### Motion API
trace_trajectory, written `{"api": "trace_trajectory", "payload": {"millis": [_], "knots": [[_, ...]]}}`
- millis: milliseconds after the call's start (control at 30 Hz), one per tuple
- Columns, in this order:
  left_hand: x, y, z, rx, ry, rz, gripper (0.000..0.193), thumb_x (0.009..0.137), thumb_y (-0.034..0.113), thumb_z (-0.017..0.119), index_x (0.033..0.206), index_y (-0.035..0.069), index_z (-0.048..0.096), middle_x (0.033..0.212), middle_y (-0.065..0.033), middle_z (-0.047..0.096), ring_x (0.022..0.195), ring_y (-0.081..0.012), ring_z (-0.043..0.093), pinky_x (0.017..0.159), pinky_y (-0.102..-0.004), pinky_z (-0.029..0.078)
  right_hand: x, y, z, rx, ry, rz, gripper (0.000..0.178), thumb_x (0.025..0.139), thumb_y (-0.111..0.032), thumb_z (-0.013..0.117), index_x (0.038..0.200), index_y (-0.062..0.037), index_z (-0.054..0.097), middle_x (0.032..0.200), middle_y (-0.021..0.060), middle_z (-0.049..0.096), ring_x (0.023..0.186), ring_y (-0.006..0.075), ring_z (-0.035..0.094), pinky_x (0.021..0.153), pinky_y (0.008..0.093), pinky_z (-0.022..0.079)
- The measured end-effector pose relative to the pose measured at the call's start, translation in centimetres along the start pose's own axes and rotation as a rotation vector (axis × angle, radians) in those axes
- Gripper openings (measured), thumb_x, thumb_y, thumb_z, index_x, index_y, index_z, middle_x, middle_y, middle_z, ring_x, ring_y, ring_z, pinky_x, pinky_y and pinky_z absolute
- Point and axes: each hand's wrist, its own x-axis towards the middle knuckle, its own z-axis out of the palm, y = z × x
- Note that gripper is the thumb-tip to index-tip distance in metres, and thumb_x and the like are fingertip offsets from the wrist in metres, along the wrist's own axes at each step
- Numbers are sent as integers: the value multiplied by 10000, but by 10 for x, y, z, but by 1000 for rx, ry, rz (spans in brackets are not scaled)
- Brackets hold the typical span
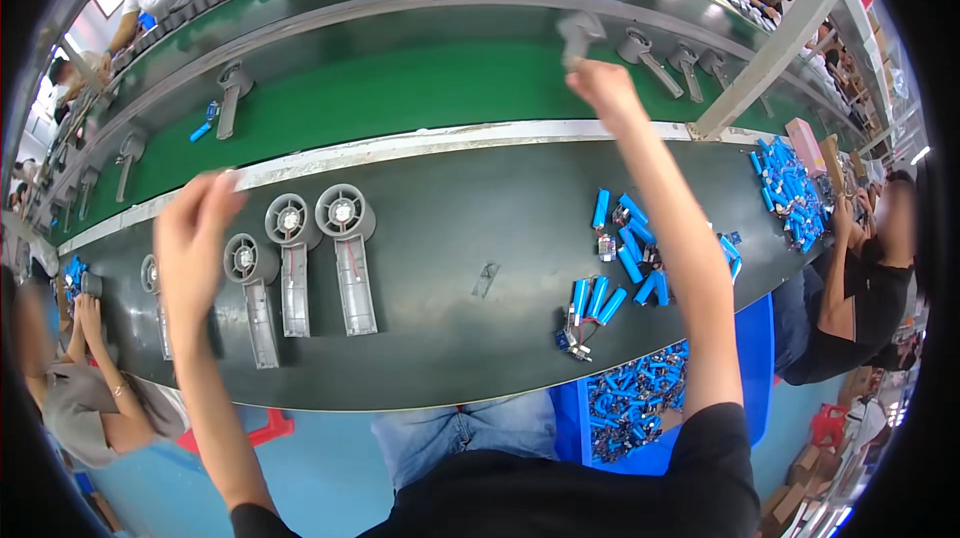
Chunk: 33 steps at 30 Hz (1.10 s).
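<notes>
My right hand (605, 96) is stretched out over the green conveyor belt, its fingers closed on the handle of a grey fan housing (582, 30), which is blurred. My left hand (195, 238) is raised over the left part of the table, its bent fingers smeared, so I cannot tell whether they hold anything. Beside it lie several grey fan housings with round heads and long open handles: one nearest the hand (250, 260), a middle one (290, 220) and a right one (344, 213). Right of centre are blue battery cells with wires and small boards (598, 298).
A blue bin (755, 378) of battery assemblies stands at the table's front right. More blue cells (790, 193) are heaped at far right. Grey housings (232, 88) ride the belt (400, 88). A pale post (765, 58) rises at right. Co-workers sit on both sides and opposite.
</notes>
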Motion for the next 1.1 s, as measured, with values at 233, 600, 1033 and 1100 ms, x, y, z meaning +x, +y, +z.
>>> {"api": "trace_trajectory", "payload": {"millis": [233, 600, 1033, 1100], "knots": [[44, 90, 149, -697, -140, -244, 470, 917, 335, 699, 1204, -12, 561, 944, -89, 649, 791, -129, 606, 708, -268, 477, -172, -66, 127, 19, -550, -166, 336, 972, -279, 616, 1082, 35, 661, 887, 86, 690, 711, 146, 658, 696, 309, 556], [9, -53, -81, 271, 379, -85, 430, 815, 183, 690, 1172, -53, 644, 923, -64, 682, 763, -131, 592, 713, -281, 471, 86, 29, -142, -1437, 375, -240, 771, 892, -582, 607, 1293, 70, 520, 1265, 313, 586, 1189, 454, 560, 995, 495, 449], [-48, -250, -211, 519, 461, -424, 491, 752, 271, 679, 1123, -49, 684, 1003, -224, 720, 971, -269, 698, 867, -349, 506, -208, -46, 124, -911, -234, -231, 478, 974, -372, 589, 1298, -32, 494, 1126, 259, 650, 1057, 369, 642, 918, 419, 473], [-51, -262, -202, 442, 415, -426, 480, 748, 265, 679, 1108, -52, 689, 981, -221, 722, 942, -269, 697, 854, -348, 506, -252, -40, 148, -932, -227, -222, 474, 983, -326, 580, 1347, -48, 458, 1176, 283, 638, 1074, 436, 636, 908, 470, 487]]}}
